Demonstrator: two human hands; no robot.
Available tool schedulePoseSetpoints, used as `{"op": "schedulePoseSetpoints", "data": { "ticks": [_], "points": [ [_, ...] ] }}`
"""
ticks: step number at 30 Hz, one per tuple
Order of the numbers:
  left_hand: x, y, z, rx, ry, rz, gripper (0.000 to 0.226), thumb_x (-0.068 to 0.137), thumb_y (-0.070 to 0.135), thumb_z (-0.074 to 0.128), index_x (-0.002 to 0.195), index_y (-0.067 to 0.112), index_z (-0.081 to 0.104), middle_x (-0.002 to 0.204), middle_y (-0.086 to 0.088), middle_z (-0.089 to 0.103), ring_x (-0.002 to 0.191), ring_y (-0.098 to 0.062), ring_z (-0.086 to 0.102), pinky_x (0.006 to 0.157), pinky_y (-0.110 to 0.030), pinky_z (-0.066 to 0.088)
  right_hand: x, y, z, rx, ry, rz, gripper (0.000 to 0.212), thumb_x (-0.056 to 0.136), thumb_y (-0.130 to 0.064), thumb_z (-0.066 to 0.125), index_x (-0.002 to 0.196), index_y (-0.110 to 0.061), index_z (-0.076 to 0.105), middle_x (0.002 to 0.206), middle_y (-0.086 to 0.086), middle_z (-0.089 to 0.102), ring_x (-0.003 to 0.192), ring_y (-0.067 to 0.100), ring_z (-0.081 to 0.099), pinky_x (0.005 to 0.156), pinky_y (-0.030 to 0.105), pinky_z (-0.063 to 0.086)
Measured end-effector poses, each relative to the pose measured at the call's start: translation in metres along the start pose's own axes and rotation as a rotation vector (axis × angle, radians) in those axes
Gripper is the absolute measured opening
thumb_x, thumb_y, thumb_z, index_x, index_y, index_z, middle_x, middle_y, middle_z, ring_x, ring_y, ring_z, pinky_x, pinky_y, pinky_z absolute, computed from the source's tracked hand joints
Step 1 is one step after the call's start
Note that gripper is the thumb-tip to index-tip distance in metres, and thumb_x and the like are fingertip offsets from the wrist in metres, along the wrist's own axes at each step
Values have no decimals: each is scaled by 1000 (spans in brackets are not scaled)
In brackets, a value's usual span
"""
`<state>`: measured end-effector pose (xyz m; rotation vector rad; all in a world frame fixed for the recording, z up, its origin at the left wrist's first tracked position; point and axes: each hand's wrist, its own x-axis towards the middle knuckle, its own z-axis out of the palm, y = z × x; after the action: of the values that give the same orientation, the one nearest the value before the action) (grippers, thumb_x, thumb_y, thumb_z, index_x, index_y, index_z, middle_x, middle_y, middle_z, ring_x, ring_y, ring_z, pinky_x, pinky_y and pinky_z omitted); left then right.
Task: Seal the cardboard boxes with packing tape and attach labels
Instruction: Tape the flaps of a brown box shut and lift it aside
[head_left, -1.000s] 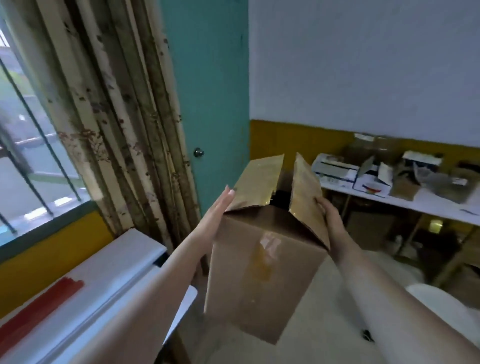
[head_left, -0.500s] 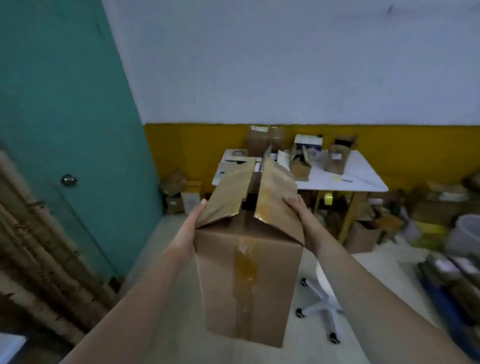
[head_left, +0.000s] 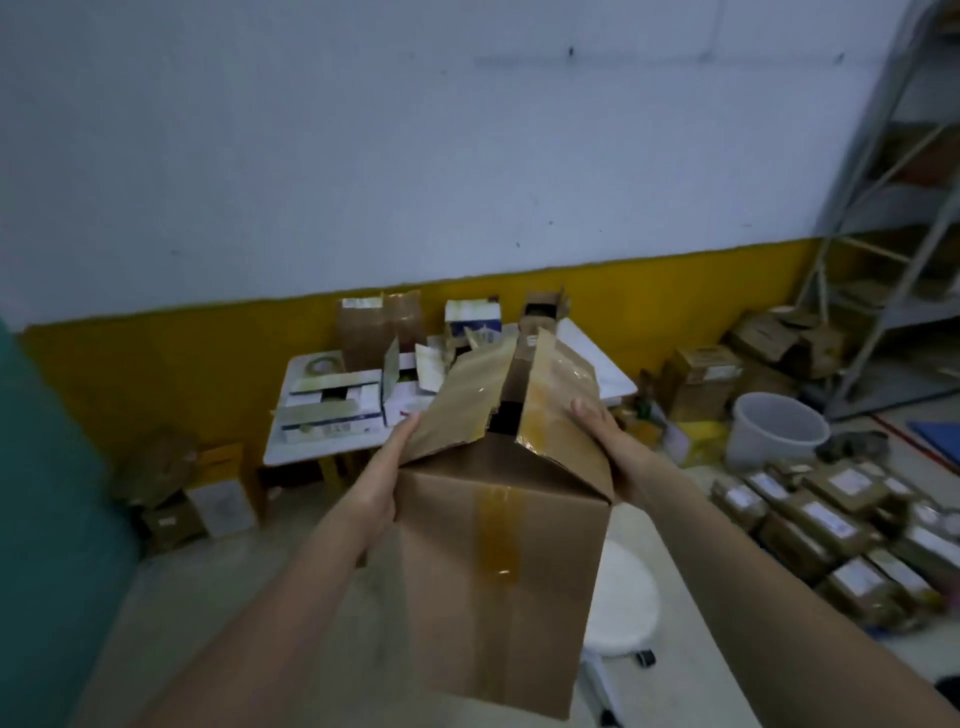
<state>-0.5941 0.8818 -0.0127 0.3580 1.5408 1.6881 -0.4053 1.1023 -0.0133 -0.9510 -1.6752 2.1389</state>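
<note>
A pale wall with a yellow band along its base fills the background, and a grey metal shelving rack stands at the far right. Held in the air in the foreground is the cardboard box, its two top flaps standing up and apart so the dark inside shows between them, with a strip of brown tape running down its near face. Beyond it stands a white tabletop against the yellow band, carrying small cartons and a roll of packing tape. Rows of taped, labelled parcels lie on the floor at right, near a white bucket, and a white stool sits just below the box. The left hand lies flat with straight fingers against the box's left side, touching the left flap's edge. The right hand presses on the right flap and upper right side, fingers mostly extended.
</note>
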Motion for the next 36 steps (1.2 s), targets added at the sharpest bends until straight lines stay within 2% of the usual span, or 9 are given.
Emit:
{"op": "schedulePoseSetpoints", "data": {
  "ticks": [3,7,12,15,18,23,28,32,36],
  "points": [
    [54,14,29,25,-76,10,63,78,67,65,126,25,68,119,-12,72,111,-29,67,96,-40,52,25,-18,-30,43,86,-70,82,71,-65,77,137,-39,35,117,11,61,102,28,65,85,40,56],
    [124,24,70,32,-122,70,48,89,58,61,128,30,65,118,-6,73,112,-25,66,96,-39,52,71,-39,-76,-9,134,-132,119,49,-71,84,148,-36,29,127,8,60,109,27,65,85,38,56],
    [211,38,133,77,-192,122,35,92,57,59,122,39,60,131,-3,64,120,-22,60,107,-43,46,142,-65,-153,1,196,-136,103,55,-69,85,141,-46,33,132,7,58,114,27,63,98,49,53],
    [262,43,166,132,-245,108,66,75,68,73,133,42,56,140,-1,58,127,-23,55,110,-50,43,176,-83,-194,16,189,-142,95,63,-61,86,141,-45,33,131,6,60,113,26,65,94,46,56],
    [304,54,197,162,-289,112,90,61,69,81,142,45,50,140,3,59,124,-22,60,103,-45,50,207,-105,-231,0,193,-153,95,68,-58,83,144,-44,28,130,5,58,112,26,64,86,40,58],
    [366,66,232,193,-327,90,76,75,54,81,143,52,46,137,3,59,120,-21,62,97,-41,53,264,-132,-274,-15,203,-186,105,63,-57,87,146,-45,24,133,4,56,113,25,64,93,45,57],
    [423,79,257,210,-334,104,78,83,38,75,151,44,37,136,2,57,115,-15,63,81,-26,55,316,-154,-301,2,214,-230,90,75,-44,82,146,-45,27,132,4,57,111,24,66,83,39,59],
    [468,83,273,255,-393,132,101,70,50,85,154,44,30,145,2,50,124,-17,57,94,-32,53,355,-166,-321,38,231,-207,76,82,-53,72,144,-46,28,131,6,57,111,28,65,78,39,59],
    [508,74,296,268,-358,145,103,51,66,90,138,66,35,153,5,43,133,-22,50,109,-47,46,393,-171,-350,68,254,-175,82,76,-69,69,145,-51,27,133,5,55,112,31,65,82,44,58]
  ]
}}
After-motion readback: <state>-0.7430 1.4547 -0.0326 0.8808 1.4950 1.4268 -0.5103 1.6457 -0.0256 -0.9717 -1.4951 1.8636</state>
